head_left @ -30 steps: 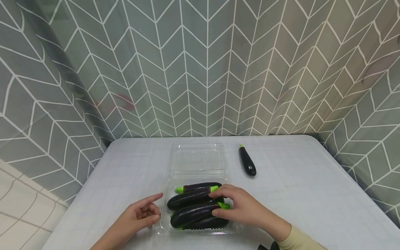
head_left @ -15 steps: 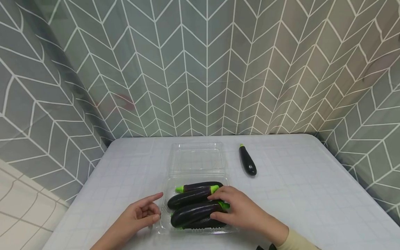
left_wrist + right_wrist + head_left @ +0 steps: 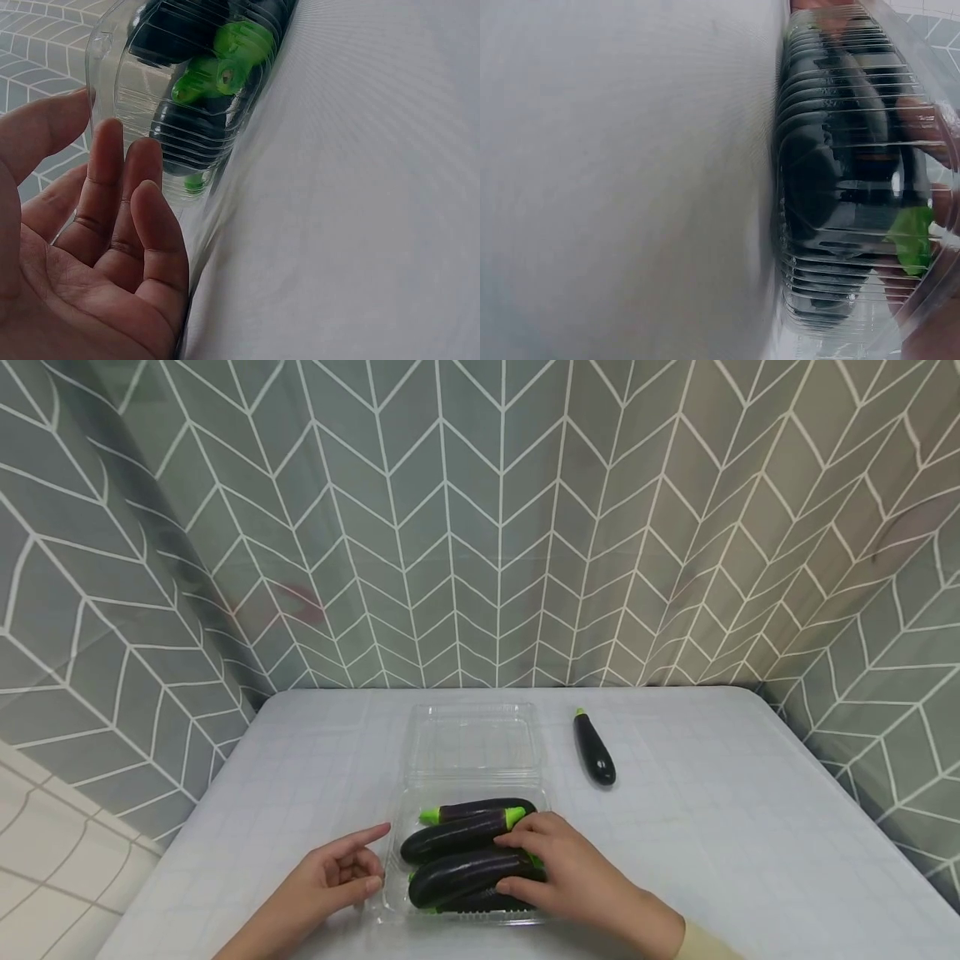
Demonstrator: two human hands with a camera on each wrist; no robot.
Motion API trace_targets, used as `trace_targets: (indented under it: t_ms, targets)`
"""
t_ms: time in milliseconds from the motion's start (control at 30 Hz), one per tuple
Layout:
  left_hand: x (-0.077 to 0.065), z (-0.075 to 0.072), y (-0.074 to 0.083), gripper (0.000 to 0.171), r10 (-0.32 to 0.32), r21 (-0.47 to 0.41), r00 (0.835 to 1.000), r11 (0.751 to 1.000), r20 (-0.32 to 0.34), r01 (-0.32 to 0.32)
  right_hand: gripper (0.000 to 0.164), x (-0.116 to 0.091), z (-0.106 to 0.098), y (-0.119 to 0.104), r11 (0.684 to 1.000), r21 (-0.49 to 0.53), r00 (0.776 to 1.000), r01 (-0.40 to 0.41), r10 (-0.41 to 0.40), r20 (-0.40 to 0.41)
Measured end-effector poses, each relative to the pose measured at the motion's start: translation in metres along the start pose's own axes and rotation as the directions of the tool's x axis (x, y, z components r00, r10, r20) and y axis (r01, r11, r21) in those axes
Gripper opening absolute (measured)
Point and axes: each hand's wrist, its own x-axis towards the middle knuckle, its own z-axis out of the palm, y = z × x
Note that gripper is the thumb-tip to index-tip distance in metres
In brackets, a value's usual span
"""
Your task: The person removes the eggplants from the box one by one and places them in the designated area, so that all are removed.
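Note:
A clear plastic clamshell box (image 3: 396, 914) lies with its lid (image 3: 476, 739) folded back, several dark eggplants inside. My right hand (image 3: 573, 877) grips the green-stemmed end of the front upper eggplant (image 3: 457, 878), thumb on the near side and fingers on the far side. Another eggplant (image 3: 450, 835) lies just behind it, its green cap pointing right. At the box's left side, my left hand (image 3: 330, 881) rests with loosely bent fingers, holding nothing. The left wrist view shows its fingertips (image 3: 105, 135) right at the clear wall. Through the ribbed wall in the right wrist view, a green cap (image 3: 913, 240) shows.
A single eggplant (image 3: 595, 747) lies on the white-covered table (image 3: 712, 810), right of the lid, its green end toward the back. Grey curtains (image 3: 495, 527) with white chevron lines stand behind the table and along both sides.
My right hand has shifted slightly left, its fingers reaching further over the front eggplant's stem end and covering more of the green cap. The left hand stays where it was.

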Motion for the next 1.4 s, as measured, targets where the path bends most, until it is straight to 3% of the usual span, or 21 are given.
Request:
trace_targets:
  t_ms: [467, 667, 933, 1200, 1400]
  targets:
    - [-0.003, 0.0, 0.0, 0.063, 0.033, -0.01, 0.999, 0.999, 0.025, -0.033, 0.038, -0.002, 0.004, -0.003, 1.0, -0.005, 1.0, 0.006, -0.006, -0.01]
    - [-0.003, -0.002, 0.0, 0.063, 0.021, 0.015, 0.999, 1.0, 0.027, -0.022, 0.035, 0.001, 0.002, -0.003, 0.993, 0.096, 0.998, -0.063, 0.061, 0.033]
    - [-0.002, -0.001, 0.0, 0.064, 0.005, 0.001, 1.0, 1.0, 0.027, -0.005, 0.036, 0.001, -0.008, -0.002, 0.959, 0.226, 0.985, -0.169, 0.161, 0.054]
    - [-0.001, -0.001, 0.001, 0.064, 0.041, -0.027, 0.999, 0.999, 0.036, -0.04, 0.035, 0.003, -0.02, 0.002, 0.882, 0.396, 0.967, -0.254, 0.24, 0.087]
    - [0.0, 0.0, 0.001, 0.063, 0.076, -0.044, 0.996, 0.996, 0.048, -0.073, 0.037, 0.004, -0.028, 0.004, 0.739, 0.578, 0.931, -0.345, 0.347, 0.113]
